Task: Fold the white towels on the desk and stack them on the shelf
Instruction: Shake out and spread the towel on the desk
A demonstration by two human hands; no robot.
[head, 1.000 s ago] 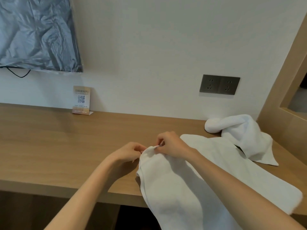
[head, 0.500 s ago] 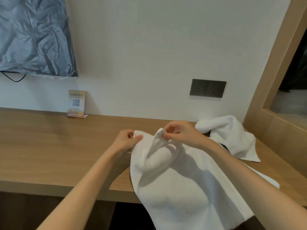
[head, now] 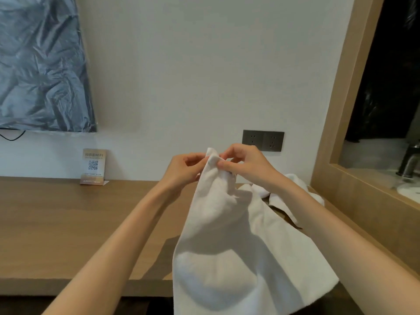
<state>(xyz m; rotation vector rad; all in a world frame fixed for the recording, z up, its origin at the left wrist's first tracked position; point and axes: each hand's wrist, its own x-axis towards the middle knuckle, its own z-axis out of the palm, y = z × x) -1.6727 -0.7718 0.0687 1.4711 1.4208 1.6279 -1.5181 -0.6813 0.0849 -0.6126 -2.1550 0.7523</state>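
A white towel (head: 229, 251) hangs in the air above the wooden desk (head: 68, 223), its lower part draping past the desk's front edge. My left hand (head: 184, 169) and my right hand (head: 245, 164) pinch its top edge close together, almost touching. A second white towel (head: 281, 198) lies crumpled on the desk behind my right forearm, partly hidden by the arm and the lifted towel. No shelf with folded towels is in view.
A small WiFi QR card (head: 93, 167) stands against the wall at the desk's back. A double wall socket (head: 263, 140) sits above the desk. A plastic-covered screen (head: 41, 64) hangs at upper left. A wooden frame (head: 336, 110) borders a washbasin area on the right.
Both hands have lifted the towel's top edge up off the desk, and the towel now hangs instead of lying flat. The view has tilted upward.
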